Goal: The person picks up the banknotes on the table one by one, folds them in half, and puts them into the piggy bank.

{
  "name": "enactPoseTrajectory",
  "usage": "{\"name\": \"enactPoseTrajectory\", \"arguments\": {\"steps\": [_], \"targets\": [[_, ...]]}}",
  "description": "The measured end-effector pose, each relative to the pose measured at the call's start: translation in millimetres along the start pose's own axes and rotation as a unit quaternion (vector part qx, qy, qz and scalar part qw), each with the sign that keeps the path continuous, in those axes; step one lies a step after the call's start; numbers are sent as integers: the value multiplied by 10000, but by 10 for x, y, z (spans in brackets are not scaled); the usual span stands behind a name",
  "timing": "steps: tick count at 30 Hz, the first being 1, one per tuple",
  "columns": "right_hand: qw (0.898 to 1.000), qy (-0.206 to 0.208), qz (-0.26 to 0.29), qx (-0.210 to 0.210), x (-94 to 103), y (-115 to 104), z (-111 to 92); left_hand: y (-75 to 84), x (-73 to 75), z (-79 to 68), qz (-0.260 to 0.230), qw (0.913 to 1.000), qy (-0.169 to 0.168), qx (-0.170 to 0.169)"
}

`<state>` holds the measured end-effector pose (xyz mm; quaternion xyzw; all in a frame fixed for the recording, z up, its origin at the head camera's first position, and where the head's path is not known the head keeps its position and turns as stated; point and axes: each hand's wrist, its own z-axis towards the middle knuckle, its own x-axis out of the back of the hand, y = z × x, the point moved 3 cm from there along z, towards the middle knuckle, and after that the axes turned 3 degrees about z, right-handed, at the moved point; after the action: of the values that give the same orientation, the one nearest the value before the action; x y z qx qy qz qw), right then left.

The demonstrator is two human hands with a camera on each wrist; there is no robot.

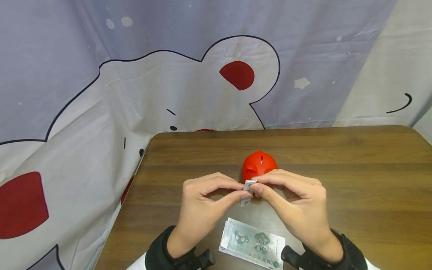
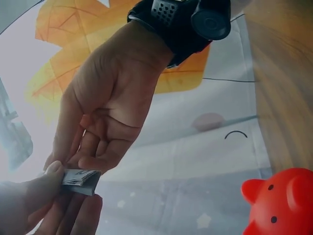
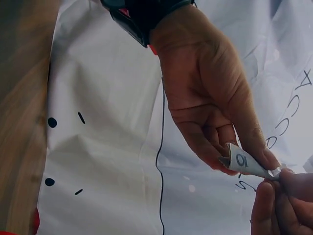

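Between my two hands is a small folded banknote [image 1: 246, 201], creased into a narrow strip. My left hand [image 1: 204, 202] pinches one side with thumb and forefinger, while my right hand [image 1: 300, 202] pinches the other side. In the right wrist view a printed "10" shows on the folded banknote [image 3: 244, 162]; its layered end is seen in the left wrist view. Just beyond the fingers stands a red piggy bank [image 1: 257, 164] with a slot in its top, partly covered by the right hand. Its eyes and ears show in the left wrist view.
A stack of green-grey banknotes [image 1: 251, 243], the top one marked 50, lies on the wooden table [image 1: 371, 168] in front of and below the hands. A patterned cloth [image 1: 152, 90] hangs behind the table and along its left side. Black camera straps circle both wrists.
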<state>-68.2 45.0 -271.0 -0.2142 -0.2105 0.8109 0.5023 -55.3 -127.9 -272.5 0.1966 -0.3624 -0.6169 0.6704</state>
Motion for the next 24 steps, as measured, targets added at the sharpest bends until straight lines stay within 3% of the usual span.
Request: {"name": "enactPoseTrajectory", "arguments": {"steps": [7, 15, 21, 24], "targets": [[9992, 59, -402, 26, 6, -1, 10, 23, 8, 14, 43, 9990, -435, 81], [9945, -300, -460, -889, 18, 24, -30, 1, 51, 7, -209, 9981, -208, 533], [9880, -483, -1340, -597, -9, 56, -57, -27, 37, -11, -374, 9962, -15, 785], [9891, -522, -1305, -445, -18, 54, -61, -36, 28, -12, -389, 9960, 9, 803]]}}
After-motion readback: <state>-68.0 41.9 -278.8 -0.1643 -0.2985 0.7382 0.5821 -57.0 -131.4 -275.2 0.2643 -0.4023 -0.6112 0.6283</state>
